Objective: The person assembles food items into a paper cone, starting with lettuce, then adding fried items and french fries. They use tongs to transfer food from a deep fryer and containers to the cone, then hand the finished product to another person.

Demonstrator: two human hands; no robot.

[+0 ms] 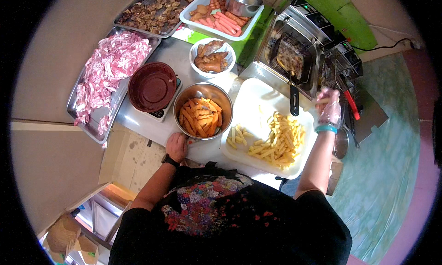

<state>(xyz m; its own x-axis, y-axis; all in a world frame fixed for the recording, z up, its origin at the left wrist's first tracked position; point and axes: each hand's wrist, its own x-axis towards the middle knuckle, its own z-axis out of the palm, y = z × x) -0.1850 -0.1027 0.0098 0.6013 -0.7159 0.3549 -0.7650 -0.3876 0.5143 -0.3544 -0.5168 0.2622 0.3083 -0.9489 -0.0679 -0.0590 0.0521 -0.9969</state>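
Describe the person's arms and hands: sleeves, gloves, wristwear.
Sleeves: short, black; both forearms uncovered. Left hand: no glove, black watch or band at the wrist. Right hand: clear, loose plastic glove, turquoise band at the wrist.

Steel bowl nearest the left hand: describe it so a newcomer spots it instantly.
Find the big white tray of pale yellow fries. Just left of it, ahead of the left hand, stands a round, shiny steel bowl. Unlike the dark brown bowl on its other side, it holds orange strips.
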